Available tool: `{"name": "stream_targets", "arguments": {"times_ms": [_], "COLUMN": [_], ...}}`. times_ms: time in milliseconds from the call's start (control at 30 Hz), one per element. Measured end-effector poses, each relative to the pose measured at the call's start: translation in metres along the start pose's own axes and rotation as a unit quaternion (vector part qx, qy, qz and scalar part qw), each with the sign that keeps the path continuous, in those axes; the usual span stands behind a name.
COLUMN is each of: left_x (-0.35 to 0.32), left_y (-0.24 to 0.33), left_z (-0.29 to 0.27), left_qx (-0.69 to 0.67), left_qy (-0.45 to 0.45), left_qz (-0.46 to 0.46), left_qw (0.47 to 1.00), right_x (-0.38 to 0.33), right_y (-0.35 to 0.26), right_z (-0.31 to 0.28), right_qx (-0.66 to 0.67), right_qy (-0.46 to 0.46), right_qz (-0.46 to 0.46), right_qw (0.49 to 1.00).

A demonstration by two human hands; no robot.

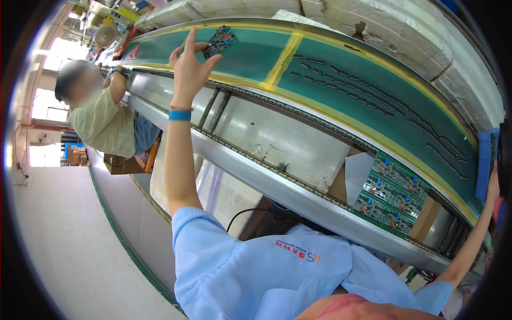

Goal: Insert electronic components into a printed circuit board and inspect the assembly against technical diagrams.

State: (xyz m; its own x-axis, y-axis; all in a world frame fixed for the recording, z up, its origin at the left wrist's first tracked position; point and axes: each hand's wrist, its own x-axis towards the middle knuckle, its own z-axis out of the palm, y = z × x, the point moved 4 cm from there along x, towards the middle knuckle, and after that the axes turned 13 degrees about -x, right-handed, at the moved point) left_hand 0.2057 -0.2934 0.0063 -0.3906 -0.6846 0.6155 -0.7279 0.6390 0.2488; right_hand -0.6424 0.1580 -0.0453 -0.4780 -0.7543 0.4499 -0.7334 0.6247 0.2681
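Observation:
My left hand (192, 68) reaches over the green work surface (250, 53), its fingers spread apart and a blue band round the wrist. Just beyond its thumb and fingers is a small populated circuit board (220, 42) with blue and red parts; I see no grip on it. At the far right edge of view my right hand (494, 184) is against the side of a blue plastic bin (484, 162). Its fingers are mostly hidden there. Several rows of small dark strip-like parts (368, 92) lie on the green surface between my hands.
A panel of green circuit boards (392, 194) rests on the conveyor rails (298, 184) in front of me. White foam blocks (384, 32) line the back. A co-worker (106, 117) sits at the left, near small red parts (134, 52). Yellow tape (282, 61) crosses the surface.

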Motion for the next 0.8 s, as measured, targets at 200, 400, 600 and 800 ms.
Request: {"name": "stream_targets", "arguments": {"times_ms": [200, 400, 600, 800], "left_x": [-0.013, -0.028, -0.035, -0.041], "left_y": [0.162, 0.260, 0.319, 0.352], "left_z": [0.001, 0.006, 0.010, 0.021], "left_qx": [-0.110, -0.190, -0.219, -0.233], "left_qy": [-0.059, -0.079, -0.129, -0.124], "left_qz": [0.125, 0.220, 0.268, 0.317], "left_qw": [0.984, 0.954, 0.929, 0.911], "right_x": [0.044, 0.042, 0.024, 0.014], "right_y": [0.036, 0.017, -0.002, 0.001], "right_z": [0.071, 0.030, -0.007, -0.016], "right_qx": [0.010, 0.043, 0.002, 0.066], "right_qy": [-0.029, -0.044, -0.066, -0.078], "right_qz": [-0.018, 0.024, 0.074, 0.125], "right_qw": [0.999, 0.998, 0.995, 0.987]}}
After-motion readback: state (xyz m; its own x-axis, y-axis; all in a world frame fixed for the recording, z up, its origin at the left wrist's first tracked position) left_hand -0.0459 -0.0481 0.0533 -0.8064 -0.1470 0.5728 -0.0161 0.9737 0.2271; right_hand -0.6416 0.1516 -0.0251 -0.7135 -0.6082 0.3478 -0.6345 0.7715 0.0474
